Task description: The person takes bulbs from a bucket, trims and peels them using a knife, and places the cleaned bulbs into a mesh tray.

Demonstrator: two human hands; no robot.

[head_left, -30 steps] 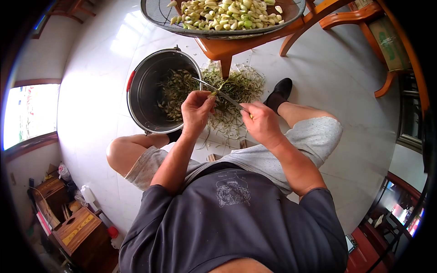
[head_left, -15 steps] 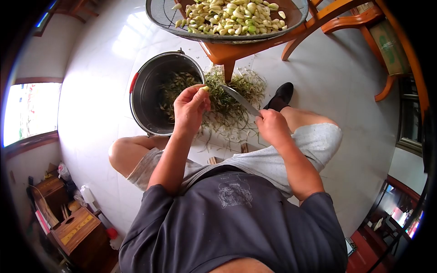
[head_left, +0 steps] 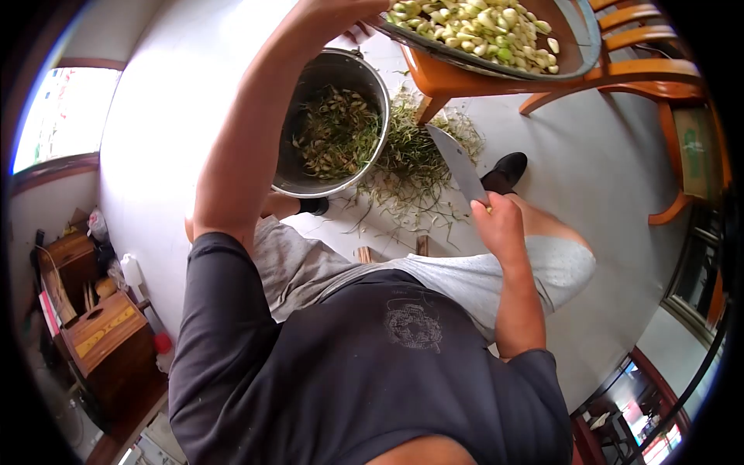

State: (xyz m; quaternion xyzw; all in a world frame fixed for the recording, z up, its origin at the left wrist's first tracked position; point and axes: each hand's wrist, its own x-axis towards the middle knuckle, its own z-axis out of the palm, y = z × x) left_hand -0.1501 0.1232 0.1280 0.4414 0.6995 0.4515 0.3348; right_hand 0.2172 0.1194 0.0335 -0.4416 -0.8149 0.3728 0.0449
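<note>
My left hand (head_left: pixel 358 17) is stretched up to the left rim of the wire basket (head_left: pixel 590 46); its fingers are partly cut off by the frame's top edge, so what they hold is unclear. Pale peeled cloves (head_left: pixel 484 35) fill the basket, which rests on a wooden chair (head_left: pixel 426 74). My right hand (head_left: pixel 500 225) is closed round the handle of a knife (head_left: pixel 459 161), its broad blade pointing up and left over the floor. Between my hands stand a metal bucket (head_left: pixel 381 85) with trimmings (head_left: pixel 337 128) inside and a loose pile of green and white scraps (head_left: pixel 415 147) beside it.
A second wooden chair (head_left: pixel 673 132) with a box (head_left: pixel 697 155) stands at the right. My legs are spread on both sides of the scraps, with a black shoe (head_left: pixel 509 167) near the pile. Wooden cabinets (head_left: pixel 101 329) are at the lower left.
My left hand has moved from beside the knife up to the basket, and the clove it held is no longer visible. The knife has stayed in my right hand. The view has shifted left.
</note>
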